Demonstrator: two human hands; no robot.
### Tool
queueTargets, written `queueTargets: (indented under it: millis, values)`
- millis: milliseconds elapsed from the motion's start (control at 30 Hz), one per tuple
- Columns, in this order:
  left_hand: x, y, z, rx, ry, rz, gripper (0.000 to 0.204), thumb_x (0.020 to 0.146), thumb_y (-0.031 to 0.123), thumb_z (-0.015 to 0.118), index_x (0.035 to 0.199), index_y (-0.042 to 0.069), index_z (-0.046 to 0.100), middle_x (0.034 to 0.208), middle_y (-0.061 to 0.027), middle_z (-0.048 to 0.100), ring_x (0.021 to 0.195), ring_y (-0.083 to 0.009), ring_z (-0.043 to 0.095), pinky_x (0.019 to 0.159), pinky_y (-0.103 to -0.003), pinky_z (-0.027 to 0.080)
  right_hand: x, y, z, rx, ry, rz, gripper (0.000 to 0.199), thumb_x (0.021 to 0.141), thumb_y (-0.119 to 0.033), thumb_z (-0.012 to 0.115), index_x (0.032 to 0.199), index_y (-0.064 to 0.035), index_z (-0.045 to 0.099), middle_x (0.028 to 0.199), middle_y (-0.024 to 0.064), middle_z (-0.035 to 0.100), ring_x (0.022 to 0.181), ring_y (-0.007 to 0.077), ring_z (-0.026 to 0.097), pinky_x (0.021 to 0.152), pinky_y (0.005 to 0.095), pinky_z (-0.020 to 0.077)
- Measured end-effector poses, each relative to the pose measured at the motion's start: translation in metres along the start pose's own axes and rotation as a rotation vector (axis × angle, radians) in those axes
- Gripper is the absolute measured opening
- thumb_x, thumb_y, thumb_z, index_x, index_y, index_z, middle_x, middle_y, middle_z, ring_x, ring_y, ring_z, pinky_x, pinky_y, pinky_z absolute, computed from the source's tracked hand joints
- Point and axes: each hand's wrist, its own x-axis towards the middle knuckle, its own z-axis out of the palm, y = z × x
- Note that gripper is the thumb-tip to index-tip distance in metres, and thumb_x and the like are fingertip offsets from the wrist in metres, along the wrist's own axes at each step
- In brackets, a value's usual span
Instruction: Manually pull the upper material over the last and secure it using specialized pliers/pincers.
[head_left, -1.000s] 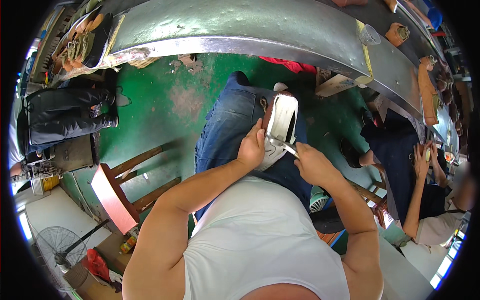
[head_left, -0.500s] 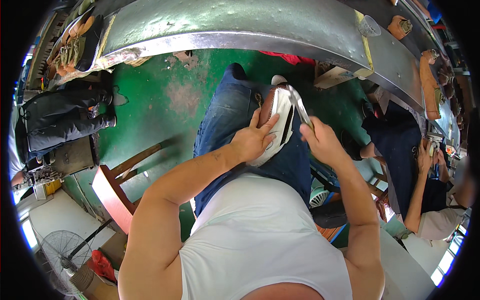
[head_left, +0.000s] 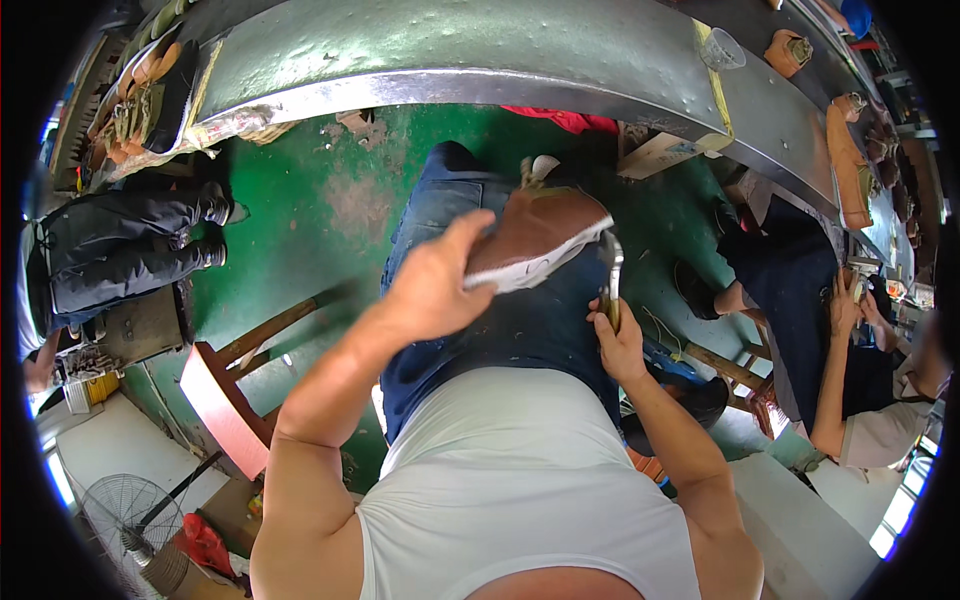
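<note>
The shoe (head_left: 540, 235) is brown leather with a white sole edge along its lower side, held above the person's lap over the blue jeans (head_left: 520, 320). The left hand (head_left: 435, 285) reaches up with the arm bent, its grip closed on the shoe's near end, thumb stretched along the upper. The right hand (head_left: 620, 345) has its grip wrapped around a metal tool (head_left: 611, 280) that stands upright, touching the sole's right end. The shoe's long axis runs left to right, tilted upward toward the right.
</note>
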Motion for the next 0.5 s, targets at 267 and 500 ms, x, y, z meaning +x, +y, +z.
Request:
queueTargets:
  millis: [267,500]
  values:
    - [0.117,0.032,0.003,-0.124,0.152,0.003,0.051,0.083,0.044,0.075,0.101,-0.002,0.067,0.09,-0.0217,0.071,0.082,-0.0364,0.07,0.074,-0.041,0.054,0.005,-0.033,-0.02,-0.16,-0.135,0.062,0.022,0.096,-0.017,0.06,0.111,-0.0009,0.059,0.089,0.0105,0.065,0.082,0.015,0.063,0.077,0.0295,0.0497]
    - [0.031,-0.033,0.057,-0.126,-0.158,-0.329,0.046,0.084,0.028,0.071,0.118,-0.002,0.063,0.102,-0.0219,0.07,0.095,-0.0366,0.069,0.086,-0.041,0.054,0.019,-0.084,-0.033,-0.373,-0.478,0.005,0.044,0.092,-0.014,0.062,0.132,0.0014,0.053,0.107,0.0244,0.065,0.1,0.0424,0.063,0.09,0.0419,0.0495]
